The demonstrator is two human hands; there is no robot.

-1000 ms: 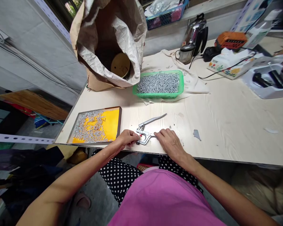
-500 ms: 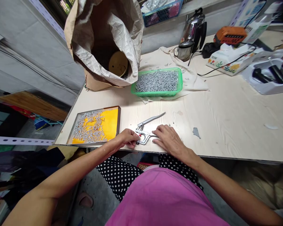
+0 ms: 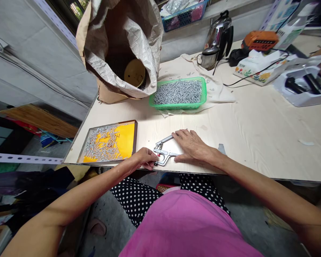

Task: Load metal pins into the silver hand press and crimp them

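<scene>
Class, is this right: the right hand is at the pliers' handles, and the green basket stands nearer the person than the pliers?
No: the head view shows the green basket farther away than the pliers; the right hand is at their handles.

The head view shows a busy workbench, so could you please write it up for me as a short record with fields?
Tool: metal pliers on the table, handles spread apart
Left hand: left hand at the pliers' head; any grip too small to tell
Right hand: right hand spread, palm down, over the handle ends
Left side: shallow tray with a yellow bottom, partly covered by small metal pieces
Behind pliers: green basket, filled with similar pieces
Back left: open sack
Back right: kettle, cup
</scene>
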